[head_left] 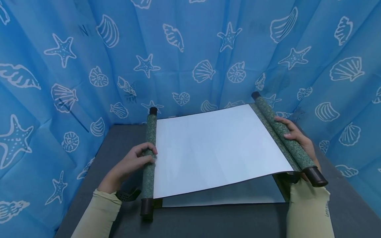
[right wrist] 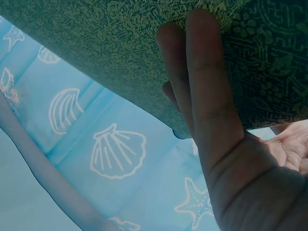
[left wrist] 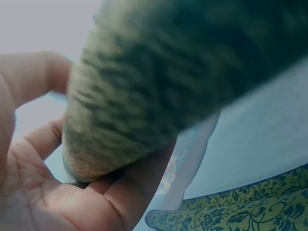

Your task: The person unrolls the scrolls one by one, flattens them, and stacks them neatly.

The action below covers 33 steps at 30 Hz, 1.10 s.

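A scroll lies unrolled across the dark table (head_left: 119, 142), its white sheet (head_left: 217, 148) stretched between two green patterned rollers with dark end caps. My left hand (head_left: 140, 158) grips the left roller (head_left: 150, 130) near its middle, fingers curled over the top. The left wrist view shows that roller (left wrist: 159, 82) blurred and close, resting in my left hand (left wrist: 53, 187). My right hand (head_left: 294, 135) holds the right roller (head_left: 268, 110) from the outer side, fingers lying over it. This roller is raised a little off the table. In the right wrist view my fingers (right wrist: 207, 96) press on the green fabric (right wrist: 96, 43).
A blue curtain (head_left: 190, 49) printed with white shells and starfish closes in the table on the back and both sides. Beneath the sheet's near edge a second pale layer (head_left: 226, 196) shows. Bare table runs along the front edge (head_left: 208, 221).
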Each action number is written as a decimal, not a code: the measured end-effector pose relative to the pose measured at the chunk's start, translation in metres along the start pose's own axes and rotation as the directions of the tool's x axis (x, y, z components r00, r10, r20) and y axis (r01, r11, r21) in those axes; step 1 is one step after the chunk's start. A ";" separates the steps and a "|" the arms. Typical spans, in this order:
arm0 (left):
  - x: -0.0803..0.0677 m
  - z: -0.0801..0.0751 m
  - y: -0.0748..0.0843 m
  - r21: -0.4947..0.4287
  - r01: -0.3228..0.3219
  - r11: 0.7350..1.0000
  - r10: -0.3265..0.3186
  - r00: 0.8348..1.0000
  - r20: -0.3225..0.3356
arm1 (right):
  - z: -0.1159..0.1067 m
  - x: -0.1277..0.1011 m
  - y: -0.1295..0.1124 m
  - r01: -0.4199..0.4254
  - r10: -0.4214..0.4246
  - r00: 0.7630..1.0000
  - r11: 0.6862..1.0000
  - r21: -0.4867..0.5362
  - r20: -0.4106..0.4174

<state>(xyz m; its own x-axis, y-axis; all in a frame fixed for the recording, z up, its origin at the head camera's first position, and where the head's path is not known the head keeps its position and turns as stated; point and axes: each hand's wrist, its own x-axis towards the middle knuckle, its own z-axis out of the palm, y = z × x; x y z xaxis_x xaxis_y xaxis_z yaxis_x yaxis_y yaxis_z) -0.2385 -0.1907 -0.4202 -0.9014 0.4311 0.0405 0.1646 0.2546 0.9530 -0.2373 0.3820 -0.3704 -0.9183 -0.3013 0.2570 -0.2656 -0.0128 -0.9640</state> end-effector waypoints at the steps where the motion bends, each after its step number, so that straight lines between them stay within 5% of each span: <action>1: 0.000 0.000 0.000 0.007 -0.007 1.000 0.007 1.000 -0.003 | 0.000 0.000 0.000 -0.001 0.001 1.000 1.000 0.004 0.001; 12: 0.002 0.000 0.001 -0.027 -0.038 0.999 0.038 0.999 -0.015 | 0.003 -0.003 -0.003 0.005 -0.011 0.999 0.986 0.168 0.036; 33: 0.000 -0.008 -0.005 -0.008 -0.013 1.000 0.013 0.999 0.034 | -0.010 -0.015 -0.008 0.016 -0.024 0.999 0.980 0.198 0.037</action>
<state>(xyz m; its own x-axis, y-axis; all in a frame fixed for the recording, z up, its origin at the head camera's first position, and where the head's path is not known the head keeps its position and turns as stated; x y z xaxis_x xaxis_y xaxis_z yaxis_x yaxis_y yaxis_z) -0.2430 -0.1990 -0.4221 -0.8852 0.4633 0.0428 0.1727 0.2419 0.9548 -0.2242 0.3959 -0.3657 -0.9002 -0.3361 0.2771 -0.2166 -0.2066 -0.9542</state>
